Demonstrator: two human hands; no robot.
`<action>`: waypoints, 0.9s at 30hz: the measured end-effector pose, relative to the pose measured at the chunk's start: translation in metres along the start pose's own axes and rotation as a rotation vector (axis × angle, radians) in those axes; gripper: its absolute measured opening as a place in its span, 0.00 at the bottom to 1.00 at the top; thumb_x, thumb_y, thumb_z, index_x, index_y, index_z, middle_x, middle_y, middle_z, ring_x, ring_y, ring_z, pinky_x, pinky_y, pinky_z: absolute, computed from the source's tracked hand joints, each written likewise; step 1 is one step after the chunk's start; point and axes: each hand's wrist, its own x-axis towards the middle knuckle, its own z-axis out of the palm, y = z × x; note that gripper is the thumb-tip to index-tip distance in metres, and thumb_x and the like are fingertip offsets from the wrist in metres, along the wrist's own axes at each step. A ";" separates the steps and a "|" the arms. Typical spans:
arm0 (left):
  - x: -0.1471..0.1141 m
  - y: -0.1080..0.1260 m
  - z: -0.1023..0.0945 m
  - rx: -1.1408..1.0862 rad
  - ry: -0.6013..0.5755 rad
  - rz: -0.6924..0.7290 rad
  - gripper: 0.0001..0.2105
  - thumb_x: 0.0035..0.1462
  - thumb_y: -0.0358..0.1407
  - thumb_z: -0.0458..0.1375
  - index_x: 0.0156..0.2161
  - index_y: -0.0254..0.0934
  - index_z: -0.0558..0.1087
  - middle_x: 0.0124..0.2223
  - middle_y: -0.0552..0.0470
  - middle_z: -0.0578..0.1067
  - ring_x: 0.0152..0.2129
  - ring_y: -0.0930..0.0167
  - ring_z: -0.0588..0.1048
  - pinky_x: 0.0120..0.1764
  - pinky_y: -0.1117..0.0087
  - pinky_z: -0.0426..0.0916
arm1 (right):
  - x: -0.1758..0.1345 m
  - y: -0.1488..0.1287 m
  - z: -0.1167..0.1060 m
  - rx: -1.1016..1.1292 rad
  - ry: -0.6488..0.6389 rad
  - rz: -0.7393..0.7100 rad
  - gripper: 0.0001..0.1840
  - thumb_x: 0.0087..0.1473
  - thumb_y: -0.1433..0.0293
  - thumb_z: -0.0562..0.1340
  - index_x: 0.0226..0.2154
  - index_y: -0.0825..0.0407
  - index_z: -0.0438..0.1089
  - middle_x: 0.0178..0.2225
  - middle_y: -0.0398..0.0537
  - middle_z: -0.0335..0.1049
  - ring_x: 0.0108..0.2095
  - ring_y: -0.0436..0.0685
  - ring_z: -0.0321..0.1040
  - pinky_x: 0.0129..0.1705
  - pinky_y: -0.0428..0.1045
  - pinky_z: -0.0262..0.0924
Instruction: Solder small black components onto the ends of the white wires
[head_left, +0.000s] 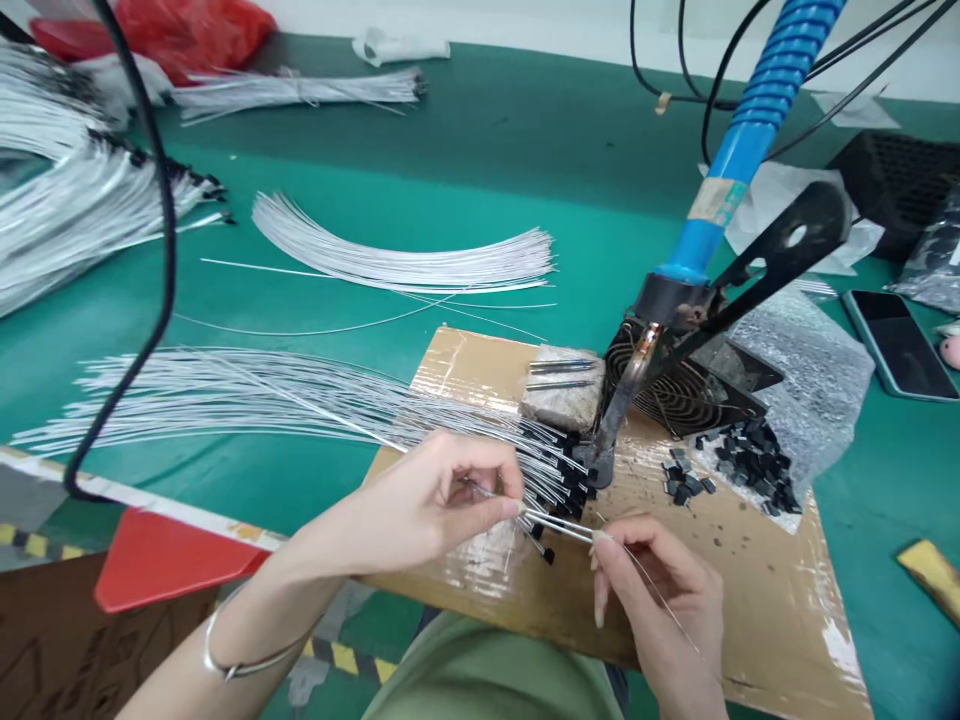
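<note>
My left hand pinches thin white wires between thumb and forefinger, above the cardboard's front part. Close by on the right, my right hand pinches the same wires near their other visible end. A fine, thin strand runs across the fingers of the right hand; it looks like solder wire. Behind the hands lies a bundle of white wires with small black parts on their right ends. The tip of a blue-handled soldering iron points down beside those ends, apart from both hands.
Loose black pieces lie on the cardboard at right, near a round-grilled fan. Another white wire bundle rests farther back. A black cable hangs at left. A phone lies at far right.
</note>
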 end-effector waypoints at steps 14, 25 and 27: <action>-0.005 0.013 0.046 0.208 -0.002 0.089 0.08 0.70 0.31 0.56 0.41 0.40 0.78 0.31 0.56 0.77 0.25 0.72 0.70 0.30 0.72 0.61 | 0.001 0.004 -0.003 -0.200 -0.065 -0.303 0.17 0.69 0.65 0.65 0.27 0.49 0.75 0.23 0.41 0.65 0.25 0.51 0.62 0.28 0.47 0.55; 0.011 0.007 0.060 -0.274 0.117 -0.140 0.11 0.65 0.39 0.59 0.32 0.36 0.74 0.24 0.58 0.68 0.21 0.74 0.61 0.24 0.73 0.51 | 0.018 0.012 -0.020 0.496 -0.017 -0.056 0.30 0.70 0.47 0.58 0.45 0.51 0.86 0.35 0.54 0.82 0.32 0.56 0.78 0.29 0.48 0.77; 0.012 0.008 0.059 -0.285 0.136 -0.145 0.12 0.63 0.40 0.60 0.31 0.36 0.74 0.25 0.57 0.69 0.21 0.75 0.60 0.24 0.73 0.51 | 0.017 0.015 -0.021 0.501 -0.059 -0.011 0.31 0.72 0.47 0.56 0.45 0.51 0.86 0.35 0.54 0.82 0.31 0.56 0.79 0.29 0.47 0.77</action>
